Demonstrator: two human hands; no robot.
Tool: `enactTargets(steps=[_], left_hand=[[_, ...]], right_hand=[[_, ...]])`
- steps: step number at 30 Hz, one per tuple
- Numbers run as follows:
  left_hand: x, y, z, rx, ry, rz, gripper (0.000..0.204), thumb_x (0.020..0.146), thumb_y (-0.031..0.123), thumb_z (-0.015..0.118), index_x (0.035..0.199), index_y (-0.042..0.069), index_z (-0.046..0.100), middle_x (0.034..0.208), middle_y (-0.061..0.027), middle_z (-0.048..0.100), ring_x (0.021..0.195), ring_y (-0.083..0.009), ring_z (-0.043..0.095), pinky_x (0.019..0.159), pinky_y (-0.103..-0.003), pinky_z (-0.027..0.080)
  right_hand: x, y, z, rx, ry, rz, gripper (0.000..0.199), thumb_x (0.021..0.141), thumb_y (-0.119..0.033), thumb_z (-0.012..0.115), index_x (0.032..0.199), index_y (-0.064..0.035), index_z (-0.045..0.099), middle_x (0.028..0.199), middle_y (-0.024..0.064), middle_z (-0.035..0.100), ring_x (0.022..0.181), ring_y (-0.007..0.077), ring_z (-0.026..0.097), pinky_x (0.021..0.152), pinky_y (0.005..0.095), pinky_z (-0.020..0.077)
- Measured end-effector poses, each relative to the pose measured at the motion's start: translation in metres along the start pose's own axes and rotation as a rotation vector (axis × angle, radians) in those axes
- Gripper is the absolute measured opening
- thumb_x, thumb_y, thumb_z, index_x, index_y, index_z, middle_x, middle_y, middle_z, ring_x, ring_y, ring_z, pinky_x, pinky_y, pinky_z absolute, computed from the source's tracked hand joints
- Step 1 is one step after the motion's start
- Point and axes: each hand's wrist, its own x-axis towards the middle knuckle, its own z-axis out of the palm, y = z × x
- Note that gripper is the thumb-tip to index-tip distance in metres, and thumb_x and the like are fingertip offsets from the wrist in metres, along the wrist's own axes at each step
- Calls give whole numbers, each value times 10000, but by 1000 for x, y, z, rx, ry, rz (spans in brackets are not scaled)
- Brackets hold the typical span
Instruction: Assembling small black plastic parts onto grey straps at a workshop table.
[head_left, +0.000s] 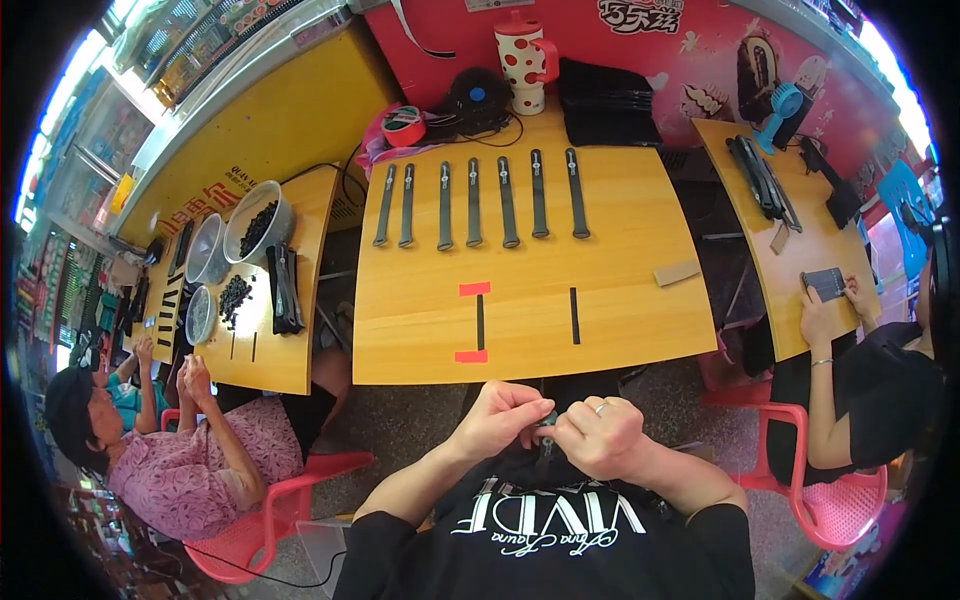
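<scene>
Close to my body, just off the table's near edge, my left hand point(507, 417) and my right hand point(603, 432) meet with fingers closed. Between them they pinch a small dark piece that looks like a strap end point(547, 420). Most of it is hidden by my fingers. On the wooden table point(420, 345) beyond them lies a row of several black straps point(473, 203), each with a rounded end toward me. Nearer to me, a thin black strip point(480, 322) runs between two pieces of red tape point(471, 357), with another black strip point(575, 316) to its right.
A brown cardboard piece point(677, 273) lies near the table's right edge. Behind the straps stand a spotted tumbler point(522, 67), a red tape roll point(403, 127) and a black stack point(607, 103). Co-workers sit left and right at side tables, one beside plastic bowls point(207, 248).
</scene>
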Motion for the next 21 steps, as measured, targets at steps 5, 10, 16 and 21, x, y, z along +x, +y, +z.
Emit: enactTargets(steps=[5, 10, 16, 21], left_hand=[[-6, 11, 1, 124, -60, 172, 300, 967, 147, 569, 717, -11, 620, 649, 23, 557, 596, -40, 533, 522, -195, 440], [-9, 19, 3, 386, -84, 319, 226, 919, 68, 599, 713, -24, 588, 632, -29, 545, 583, -104, 532, 515, -269, 418], [-10, 27, 7, 706, -17, 630, 171, 872, 7, 616, 710, -29, 571, 621, -82, 527, 569, -174, 523, 513, -340, 395], [-11, 17, -1, 525, -79, 430, 193, 918, 42, 593, 739, -31, 586, 650, -58, 548, 602, -141, 548, 526, -305, 428]], right_hand=[[8, 12, -12, 670, -285, 437, 349, 711, -259, 807, 660, -66, 521, 578, 58, 499, 483, 223, 522, 435, 332, 362], [20, 27, -21, 758, -597, 505, 351, 763, -323, 758, 729, -34, 563, 616, 124, 567, 583, 320, 578, 529, 417, 412], [18, 36, -12, 900, -668, 499, 305, 775, -261, 746, 752, -12, 571, 595, 166, 545, 577, 338, 562, 534, 408, 400], [9, 32, -6, 1085, -587, 619, 269, 801, -223, 743, 726, -12, 593, 571, 108, 541, 519, 192, 517, 514, 333, 394]])
